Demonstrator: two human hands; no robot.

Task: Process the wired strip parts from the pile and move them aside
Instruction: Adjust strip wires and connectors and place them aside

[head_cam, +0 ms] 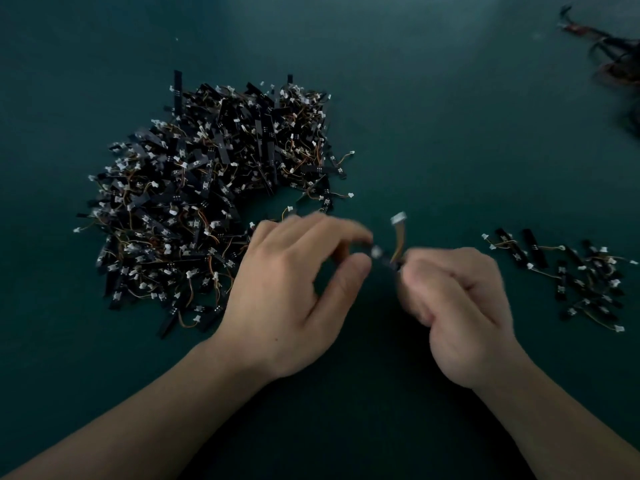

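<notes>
While left grip [291,292] is pinching the flat black strip part [383,259] from nine o'clock, right grip [460,306] is clamping its three o'clock end, thin orange wire [400,242] arching toward twelve.

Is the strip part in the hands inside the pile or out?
Out. The left hand and right hand pinch the strip part beside the pile, its wire curving free.

We work at an electronics bench.
At ten o'clock, wired strip parts [214,202] lie heaped on our green mat [450,116].
</notes>
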